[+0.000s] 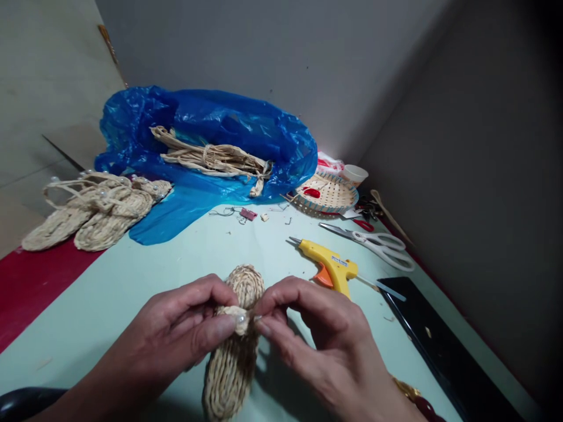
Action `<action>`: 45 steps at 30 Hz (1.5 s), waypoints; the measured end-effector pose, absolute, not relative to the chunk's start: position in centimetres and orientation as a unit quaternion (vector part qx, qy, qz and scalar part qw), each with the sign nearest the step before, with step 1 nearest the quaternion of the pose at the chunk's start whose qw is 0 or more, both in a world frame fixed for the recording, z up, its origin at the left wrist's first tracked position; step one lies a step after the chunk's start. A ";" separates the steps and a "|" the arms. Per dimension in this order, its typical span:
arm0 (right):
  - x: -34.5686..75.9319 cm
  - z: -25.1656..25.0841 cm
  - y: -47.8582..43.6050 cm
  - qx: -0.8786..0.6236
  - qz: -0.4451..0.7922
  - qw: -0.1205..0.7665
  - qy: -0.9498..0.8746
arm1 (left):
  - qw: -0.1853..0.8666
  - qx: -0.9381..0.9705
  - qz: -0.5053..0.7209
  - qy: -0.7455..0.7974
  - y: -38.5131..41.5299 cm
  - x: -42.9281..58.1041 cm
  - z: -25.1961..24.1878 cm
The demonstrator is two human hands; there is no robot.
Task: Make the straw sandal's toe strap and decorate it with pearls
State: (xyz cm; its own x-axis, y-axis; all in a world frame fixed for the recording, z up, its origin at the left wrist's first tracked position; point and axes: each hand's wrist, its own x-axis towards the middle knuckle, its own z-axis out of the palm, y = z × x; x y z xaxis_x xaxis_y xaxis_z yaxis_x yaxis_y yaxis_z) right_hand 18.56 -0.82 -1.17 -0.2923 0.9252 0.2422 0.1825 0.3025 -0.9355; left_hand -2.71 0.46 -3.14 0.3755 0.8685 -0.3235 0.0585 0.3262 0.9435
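My left hand [176, 328] is closed, thumb and fingers pinching a pale braided straw strap [229, 312]. A pearl-like bead [240, 320] sits on that strap beside my left thumb tip. Below both hands lies a long woven straw sole [229, 381], its rounded end pointing away from me. My right hand [325, 340] is closed in a pinch just right of the bead, at the strap's edge. Whatever is between its fingertips is too small to name. My fingers hide part of the strap and where it meets the sole.
Ahead, a blue plastic bag [281, 129] holds a straw bundle [215, 158]. Finished-looking straw sandals [109, 217] lie left. A yellow glue gun [328, 261], white-handled scissors [378, 243], a woven basket [329, 196] and a black flat object [440, 346] are on the right.
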 end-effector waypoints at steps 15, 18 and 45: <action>18.7 -1.8 -1.0 -0.354 0.305 0.469 -0.750 | 0.649 0.492 0.344 0.467 0.0 -1.8 -2.7; 18.6 -2.0 -0.9 -0.367 0.295 0.472 -0.746 | 0.650 0.498 0.336 0.465 0.1 -1.8 -2.7; 19.2 -1.7 -0.8 -0.344 0.219 0.407 -0.818 | 0.644 0.481 0.321 0.500 -0.1 -1.5 -2.9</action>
